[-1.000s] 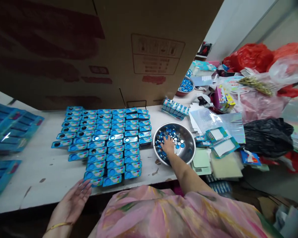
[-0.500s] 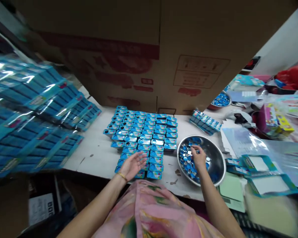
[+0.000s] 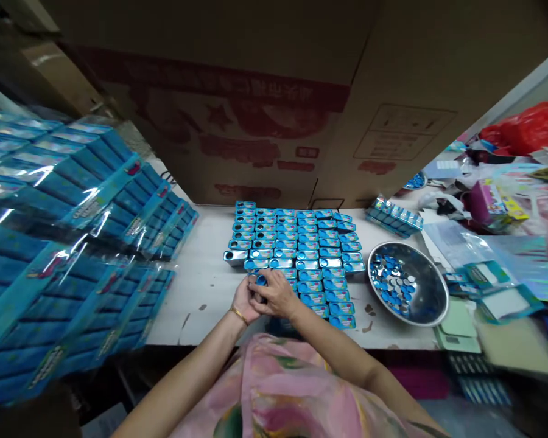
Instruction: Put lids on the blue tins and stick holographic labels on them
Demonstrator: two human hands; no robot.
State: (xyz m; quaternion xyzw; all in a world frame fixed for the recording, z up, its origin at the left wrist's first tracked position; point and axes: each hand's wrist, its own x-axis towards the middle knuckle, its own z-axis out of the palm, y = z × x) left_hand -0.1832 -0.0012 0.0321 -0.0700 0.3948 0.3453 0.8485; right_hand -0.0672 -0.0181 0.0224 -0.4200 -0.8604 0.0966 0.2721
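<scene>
Where left hand (image 3: 243,299) and right hand (image 3: 279,295) meet, curled fingers (image 3: 261,291) hold discs (image 3: 260,280) between them

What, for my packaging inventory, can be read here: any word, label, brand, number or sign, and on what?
No text reads clearly.
Large brown cardboard box: red characters and a framed panel of small print, too blurred to read.
Clear-plastic-wrapped blue packs: pale lettering, too blurred.
Small blue rectangular boxes in rows: print too small.
Purple-and-yellow box: markings too small.
</scene>
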